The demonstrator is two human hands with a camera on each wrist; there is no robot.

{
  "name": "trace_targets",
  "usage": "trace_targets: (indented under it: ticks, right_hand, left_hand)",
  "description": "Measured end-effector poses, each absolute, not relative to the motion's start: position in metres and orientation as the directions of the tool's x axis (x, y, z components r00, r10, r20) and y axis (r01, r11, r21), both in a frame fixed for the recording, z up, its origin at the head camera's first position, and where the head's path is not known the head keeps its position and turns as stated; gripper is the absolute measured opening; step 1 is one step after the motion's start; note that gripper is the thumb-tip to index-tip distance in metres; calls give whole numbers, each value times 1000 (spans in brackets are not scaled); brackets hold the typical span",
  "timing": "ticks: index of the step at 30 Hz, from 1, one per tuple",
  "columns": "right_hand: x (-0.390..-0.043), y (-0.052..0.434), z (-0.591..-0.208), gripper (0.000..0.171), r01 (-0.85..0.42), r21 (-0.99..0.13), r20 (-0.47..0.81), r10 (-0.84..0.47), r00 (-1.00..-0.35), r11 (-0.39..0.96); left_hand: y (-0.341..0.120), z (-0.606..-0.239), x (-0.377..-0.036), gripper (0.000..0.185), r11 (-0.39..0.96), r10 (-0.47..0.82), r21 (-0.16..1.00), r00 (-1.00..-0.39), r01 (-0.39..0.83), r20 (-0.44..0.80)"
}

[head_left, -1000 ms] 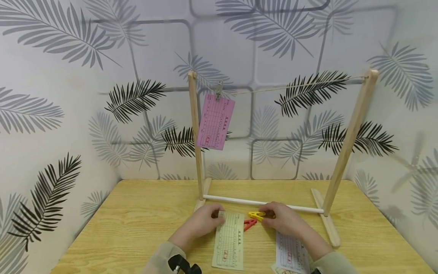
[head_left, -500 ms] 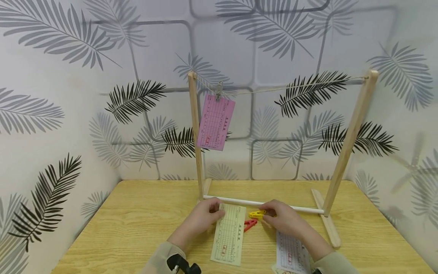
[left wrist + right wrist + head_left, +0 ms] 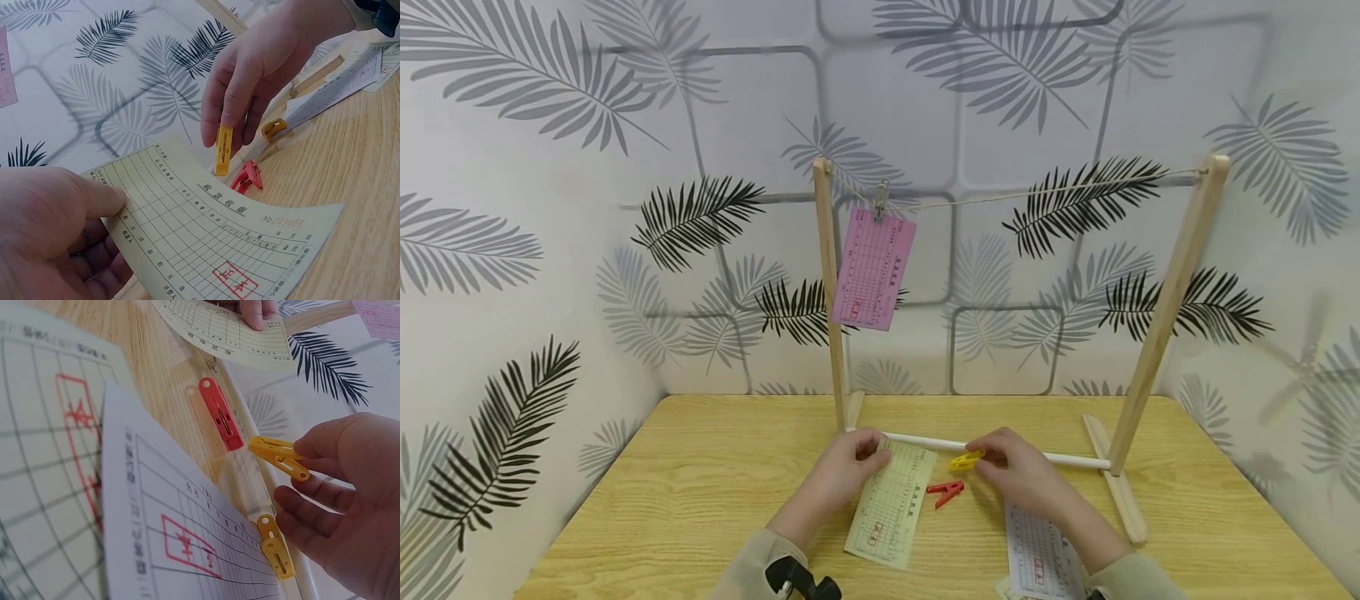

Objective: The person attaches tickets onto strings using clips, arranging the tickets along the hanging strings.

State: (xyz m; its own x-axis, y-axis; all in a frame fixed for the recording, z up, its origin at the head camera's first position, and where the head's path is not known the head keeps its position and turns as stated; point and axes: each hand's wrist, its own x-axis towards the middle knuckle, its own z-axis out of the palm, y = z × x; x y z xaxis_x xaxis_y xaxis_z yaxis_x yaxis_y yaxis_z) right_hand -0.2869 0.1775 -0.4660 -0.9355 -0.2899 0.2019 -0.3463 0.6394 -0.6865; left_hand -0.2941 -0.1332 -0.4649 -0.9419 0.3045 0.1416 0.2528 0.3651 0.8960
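My left hand (image 3: 847, 468) pinches a pale yellow receipt slip (image 3: 891, 504) by its upper left edge, thumb on top. In the left wrist view this slip (image 3: 212, 225) bows, with a red stamp and printed grid showing. My right hand (image 3: 1022, 475) pinches a yellow plastic clothespin (image 3: 278, 456) by its handle end, its other end pointing toward the slip. Between the hands a red clothespin (image 3: 946, 490) lies on the table. A second yellow clothespin (image 3: 275, 550) lies below the right fingers, mostly hidden by that hand in the head view.
A wooden frame (image 3: 1168, 317) with a string (image 3: 1022, 193) across its top stands behind the hands. From the string a pink receipt slip (image 3: 874, 271) hangs by a metal clip (image 3: 881, 200). Under the right forearm lies a white slip (image 3: 1041, 550) over another pale one.
The right hand has lifted the yellow clothespin slightly away from the red one. The left hand has raised and turned the yellow slip, its lower end swinging left and uncovering the red clothespin.
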Motion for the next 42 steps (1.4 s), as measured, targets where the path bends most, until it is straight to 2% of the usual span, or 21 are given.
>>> trace_targets:
  ticks: [4,17,23,42]
  right_hand:
    - [-288,177,-466,25,-329,-709,202,-268,-942,623]
    - [-287,176,-460,31,-334,-729,251,-222,-942,597]
    - [-287,177,-462,37,-351,-769,281,-211,-936,535]
    - [-287,177,-454,42,-286,-854,260,-120,-958,435]
  left_hand:
    - [-132,-465,-294,5,337,273,911,-950,240,150]
    - [-132,-463,-296,9,340,181,908,-964,245,193]
    - [-131,-460,-297,13,330,129,912,-968,245,213]
    - [-129,-450,-294,14,284,68,929,-972,237,227]
